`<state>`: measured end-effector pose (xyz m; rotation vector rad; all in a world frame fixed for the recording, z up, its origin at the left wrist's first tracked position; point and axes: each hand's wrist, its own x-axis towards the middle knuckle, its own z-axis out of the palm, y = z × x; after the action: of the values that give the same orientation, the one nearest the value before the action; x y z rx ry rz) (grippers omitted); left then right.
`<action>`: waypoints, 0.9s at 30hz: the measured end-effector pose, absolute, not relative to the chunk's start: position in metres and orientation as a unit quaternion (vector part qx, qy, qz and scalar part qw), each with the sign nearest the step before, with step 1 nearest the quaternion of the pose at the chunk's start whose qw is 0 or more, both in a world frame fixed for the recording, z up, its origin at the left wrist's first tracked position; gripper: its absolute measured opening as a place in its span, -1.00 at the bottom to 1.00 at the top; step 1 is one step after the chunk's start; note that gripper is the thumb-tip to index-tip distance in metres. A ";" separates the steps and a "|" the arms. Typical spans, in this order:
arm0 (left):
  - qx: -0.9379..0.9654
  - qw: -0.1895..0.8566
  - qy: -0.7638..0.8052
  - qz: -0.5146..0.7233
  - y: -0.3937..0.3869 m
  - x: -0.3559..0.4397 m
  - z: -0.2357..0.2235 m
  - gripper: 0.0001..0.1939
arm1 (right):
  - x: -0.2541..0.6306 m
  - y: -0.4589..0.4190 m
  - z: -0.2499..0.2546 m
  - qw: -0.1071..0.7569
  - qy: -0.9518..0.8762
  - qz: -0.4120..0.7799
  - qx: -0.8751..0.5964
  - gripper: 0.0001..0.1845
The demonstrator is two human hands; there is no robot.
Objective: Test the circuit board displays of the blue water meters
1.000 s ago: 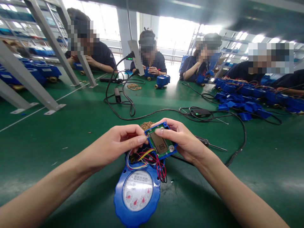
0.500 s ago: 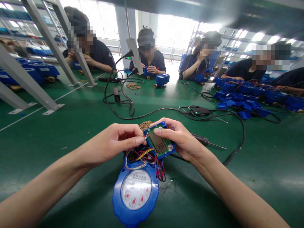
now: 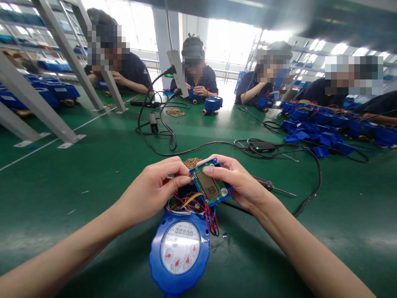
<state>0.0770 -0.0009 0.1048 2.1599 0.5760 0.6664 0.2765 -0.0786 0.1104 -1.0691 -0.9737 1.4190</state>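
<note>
My right hand grips a green circuit board in a blue frame, its thumb on the upper face by a small clear part. The board carries a grey display with digits and is tilted above the meter. My left hand is closed, thumb and finger pinching thin wires at the board's left edge; the fingertips partly hide them. Below lies a blue water meter with a round white dial and red pointers. Yellow, red and black wires run between the board and the meter's open compartment, partly hidden under the board.
A pile of small brass-coloured screws lies just behind the board. An electric screwdriver rests right of my right hand. Black cables cross the green table. Several co-workers sit opposite among blue meters; metal posts stand left.
My left fingers have curled in closer at the board's left edge, and the loose wire loop there has drawn in. The board stays in my right hand. The view has shifted slightly.
</note>
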 end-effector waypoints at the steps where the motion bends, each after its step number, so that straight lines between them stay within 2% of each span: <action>1: 0.851 0.386 0.230 0.270 -0.001 0.078 0.104 -0.75 | 0.277 -0.079 0.111 0.525 -0.411 0.594 -0.450 -0.66; 5: 0.863 0.349 0.235 0.279 0.005 0.080 0.106 -0.79 | 0.277 -0.080 0.114 0.513 -0.411 0.599 -0.458 -0.63; 8: 0.877 0.303 0.204 0.313 0.011 0.081 0.107 -0.93 | 0.277 -0.079 0.115 0.506 -0.417 0.597 -0.463 -0.62; 12: 0.914 0.203 0.081 0.343 0.016 0.082 0.101 -0.63 | 0.279 -0.078 0.113 0.501 -0.433 0.598 -0.452 -0.62; 14: 0.921 0.151 0.045 0.356 0.016 0.082 0.095 -0.56 | 0.279 -0.078 0.113 0.497 -0.444 0.592 -0.453 -0.63; 18: 0.923 0.082 0.029 0.375 0.016 0.078 0.083 -0.58 | 0.277 -0.081 0.114 0.489 -0.473 0.567 -0.464 -0.65; 22: 0.918 0.048 0.015 0.392 0.015 0.073 0.072 -0.51 | 0.273 -0.083 0.117 0.492 -0.470 0.559 -0.474 -0.66; 27: 0.930 0.083 0.060 0.353 0.014 0.077 0.088 -0.60 | 0.276 -0.081 0.117 0.492 -0.456 0.565 -0.481 -0.61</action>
<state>0.0770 0.0136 0.0879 2.7763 0.1777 1.0539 0.2758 -0.0815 0.1166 -1.1664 -1.1057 1.3717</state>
